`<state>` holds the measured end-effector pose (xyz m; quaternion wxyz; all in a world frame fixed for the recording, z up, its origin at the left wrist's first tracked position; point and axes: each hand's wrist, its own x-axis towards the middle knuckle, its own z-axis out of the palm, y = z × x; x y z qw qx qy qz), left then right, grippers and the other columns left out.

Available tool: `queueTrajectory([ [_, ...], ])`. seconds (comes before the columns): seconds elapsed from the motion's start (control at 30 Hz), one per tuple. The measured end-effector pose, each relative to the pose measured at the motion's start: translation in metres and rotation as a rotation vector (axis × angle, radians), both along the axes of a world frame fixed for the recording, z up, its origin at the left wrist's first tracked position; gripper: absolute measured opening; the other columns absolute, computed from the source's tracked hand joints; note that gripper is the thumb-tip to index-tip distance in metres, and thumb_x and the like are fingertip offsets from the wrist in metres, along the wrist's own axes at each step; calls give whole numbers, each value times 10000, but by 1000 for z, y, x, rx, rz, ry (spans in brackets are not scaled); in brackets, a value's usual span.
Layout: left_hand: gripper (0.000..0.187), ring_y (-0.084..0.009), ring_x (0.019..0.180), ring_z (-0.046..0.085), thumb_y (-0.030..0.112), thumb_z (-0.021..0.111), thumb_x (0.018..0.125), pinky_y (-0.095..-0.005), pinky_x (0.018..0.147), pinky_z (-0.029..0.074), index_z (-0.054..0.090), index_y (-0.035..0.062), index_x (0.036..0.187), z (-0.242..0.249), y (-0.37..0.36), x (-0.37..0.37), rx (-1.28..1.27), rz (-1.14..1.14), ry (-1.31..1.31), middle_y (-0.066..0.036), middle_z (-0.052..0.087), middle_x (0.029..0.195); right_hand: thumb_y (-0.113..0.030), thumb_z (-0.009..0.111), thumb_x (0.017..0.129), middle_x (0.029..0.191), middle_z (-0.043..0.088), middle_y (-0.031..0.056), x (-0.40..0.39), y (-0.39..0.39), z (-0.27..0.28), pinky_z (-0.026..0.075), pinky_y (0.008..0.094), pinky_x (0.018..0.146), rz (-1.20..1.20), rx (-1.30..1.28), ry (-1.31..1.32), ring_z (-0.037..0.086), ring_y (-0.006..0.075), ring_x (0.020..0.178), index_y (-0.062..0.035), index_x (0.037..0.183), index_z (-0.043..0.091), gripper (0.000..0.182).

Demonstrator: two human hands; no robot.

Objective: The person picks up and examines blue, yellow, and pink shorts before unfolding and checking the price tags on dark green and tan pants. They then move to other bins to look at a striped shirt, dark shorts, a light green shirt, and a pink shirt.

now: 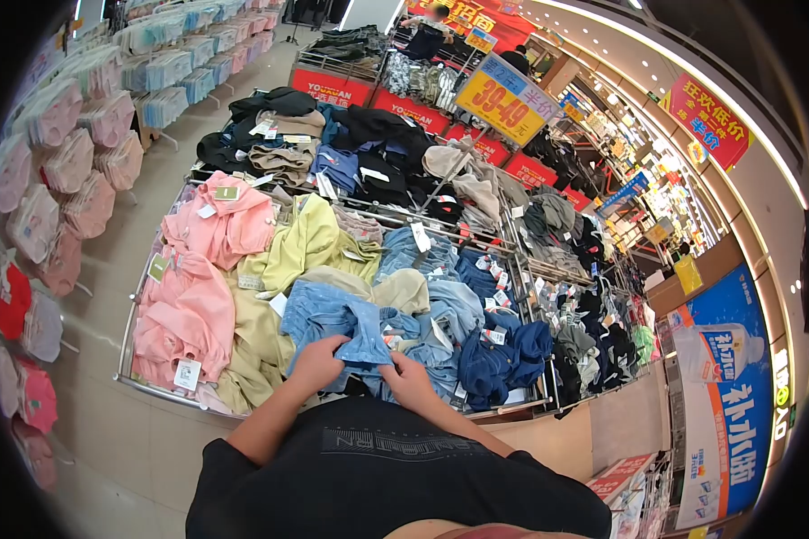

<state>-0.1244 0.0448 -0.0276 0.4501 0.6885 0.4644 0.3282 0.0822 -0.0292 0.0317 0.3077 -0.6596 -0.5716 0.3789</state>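
A light-blue denim garment [331,313] is spread between my hands at the front of the display bin; its exact kind is hard to make out. My left hand [321,359] is closed on its near left edge. The fingers of my right hand [408,377] pinch its right corner. Beneath and beside it lie more blue denim clothes [454,305], with dark-blue denim [503,359] farther right. To the left are crumpled yellow-green clothes [301,238], khaki cloth [253,346] and pink clothes [189,314] with tags.
The low metal rail [135,332] edges the bin. Black and brown clothes [283,135] fill the section behind. A yellow-blue price sign [506,101] stands over the bins. Racks of hanging packs [90,171] line the left aisle, and a blue poster [737,395] is at right.
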Motion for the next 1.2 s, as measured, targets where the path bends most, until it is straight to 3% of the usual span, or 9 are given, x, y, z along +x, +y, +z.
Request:
queueTrajectory([
  [0.13, 369, -384, 1039, 666, 99, 590, 810, -425, 883, 524, 694, 71, 1164, 23, 1, -4, -89, 45, 11, -209, 710, 1093, -286, 616, 945, 714, 608, 126, 2, -1, -1, 450, 358, 608, 20, 9, -59, 569, 188, 645, -24, 1011, 654, 273],
  [0.3, 384, -404, 1053, 657, 78, 581, 800, -409, 889, 526, 692, 63, 1168, -15, 17, -6, 1, 121, -30, -224, 698, 1125, -291, 620, 943, 732, 622, 143, 1, -2, 0, 456, 367, 617, 51, 26, -110, 580, 225, 650, -15, 970, 639, 278],
  [0.4, 405, -379, 1082, 660, 77, 580, 812, -382, 919, 513, 678, 51, 1204, -7, 12, -8, -37, 66, -55, -214, 696, 1164, -275, 611, 976, 749, 652, 69, 3, -1, -1, 473, 311, 652, 73, -23, -128, 588, 132, 695, -13, 993, 667, 269],
  [0.5, 413, -294, 1122, 657, 66, 573, 855, -342, 966, 485, 654, 29, 1258, -15, 12, -5, -162, -56, -245, -166, 698, 1205, -228, 646, 972, 840, 673, 56, 2, 1, 0, 480, 296, 686, 60, -91, -41, 595, 128, 736, -10, 1105, 636, 255],
  [0.6, 398, -208, 1153, 625, 68, 576, 915, -311, 997, 460, 633, 8, 1304, -14, 6, -4, -341, -161, -463, -105, 684, 1238, -229, 717, 935, 1041, 700, 114, 4, 4, -18, 519, 318, 769, 57, 39, 238, 641, 175, 836, -33, 1332, 547, 474],
  [0.7, 379, -172, 1164, 604, 90, 594, 957, -301, 1007, 455, 626, -4, 1324, 2, -1, -4, -495, -212, -614, -74, 667, 1262, -201, 768, 898, 1334, 595, 181, 3, 5, -9, 511, 350, 949, 107, 83, 224, 635, 232, 1112, -32, 1519, 336, 775],
  [0.9, 351, -179, 1141, 621, 104, 632, 978, -315, 983, 484, 628, -22, 1306, 12, -7, -5, -570, -381, -798, -77, 661, 1254, -208, 807, 846, 1514, 436, 223, -6, 6, 25, 331, 418, 1173, 381, 94, 19, 413, 356, 1422, -40, 1576, 245, 937],
  [1.0, 320, -181, 1107, 638, 108, 636, 984, -322, 958, 499, 638, -35, 1270, 25, -16, -8, -570, -552, -810, -79, 672, 1217, -169, 760, 861, 1540, 404, 232, 1, 11, 6, 288, 419, 1195, 447, 271, 9, 367, 375, 1449, -27, 1515, 382, 769],
  [1.2, 276, -147, 1008, 636, 196, 677, 961, -308, 889, 496, 703, -33, 1114, 65, -28, -19, -556, -784, -796, -67, 704, 1101, -199, 622, 935, 1561, 385, 243, 15, 15, -8, 319, 402, 1178, 527, 38, -12, 402, 365, 1432, -8, 1400, 526, 511],
])
